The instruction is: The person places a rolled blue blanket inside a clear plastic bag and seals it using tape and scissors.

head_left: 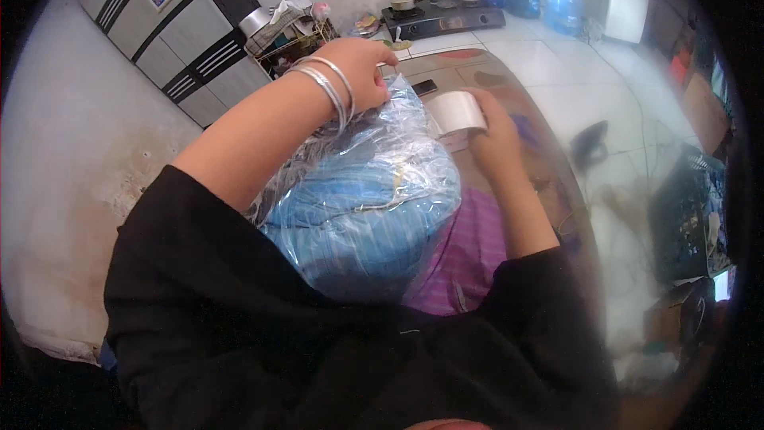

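In front of me stands a clear plastic bag (418, 167) stuffed with folded blue checked cloth (342, 231). My left hand (362, 72), two silver bangles at its wrist, is closed at the bag's far upper edge, its fingertips pinching the plastic there. To the right of the bag, my right hand (497, 131) grips a wide roll of whitish tape (458, 113). The roll is tilted, and its brown core shows beneath. Purple striped cloth (461, 259) lies against the bag's near right side.
A dark phone (425, 87) rests on the brown table (509, 80) beyond the bag. Farther back are a gas stove (442, 17) with a pan, blue water jugs (563, 1) and a dish rack (294, 36). A dark basket (692, 207) stands on the right-hand floor.
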Available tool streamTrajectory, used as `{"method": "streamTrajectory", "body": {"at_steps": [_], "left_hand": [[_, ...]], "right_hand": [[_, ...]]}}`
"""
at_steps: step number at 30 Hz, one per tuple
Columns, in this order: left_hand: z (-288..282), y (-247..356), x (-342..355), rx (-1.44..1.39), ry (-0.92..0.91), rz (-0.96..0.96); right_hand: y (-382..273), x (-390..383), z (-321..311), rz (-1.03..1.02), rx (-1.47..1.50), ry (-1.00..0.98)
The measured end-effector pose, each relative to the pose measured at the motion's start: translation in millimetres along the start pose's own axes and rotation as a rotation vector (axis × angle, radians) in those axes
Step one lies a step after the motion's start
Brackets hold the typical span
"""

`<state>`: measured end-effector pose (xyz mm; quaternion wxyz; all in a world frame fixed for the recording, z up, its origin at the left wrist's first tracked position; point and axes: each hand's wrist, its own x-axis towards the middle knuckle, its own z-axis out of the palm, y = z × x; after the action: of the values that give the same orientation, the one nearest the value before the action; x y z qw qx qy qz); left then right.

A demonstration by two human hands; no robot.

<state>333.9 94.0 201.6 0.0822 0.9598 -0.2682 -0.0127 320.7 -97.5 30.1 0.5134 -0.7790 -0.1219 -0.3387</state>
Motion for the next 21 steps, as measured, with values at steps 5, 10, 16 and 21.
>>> {"method": "streamTrajectory", "body": {"at_steps": [5,10,16,21], "left_hand": [[-2,20,19,0.503,0.246,0.144],[14,30,27,0.271,0.112,0.346],[12,30,72,0.266,-0.375,0.211],[25,45,107,0.006,-0.599,-0.019]], "right_hand": [[-3,0,0,0.050,-0.018,0.025],[8,-1,-2,0.031,-0.055,0.050],[-1,1,0,0.170,0.059,0.078],[7,-7,-10,0.219,-0.040,0.058]]}}
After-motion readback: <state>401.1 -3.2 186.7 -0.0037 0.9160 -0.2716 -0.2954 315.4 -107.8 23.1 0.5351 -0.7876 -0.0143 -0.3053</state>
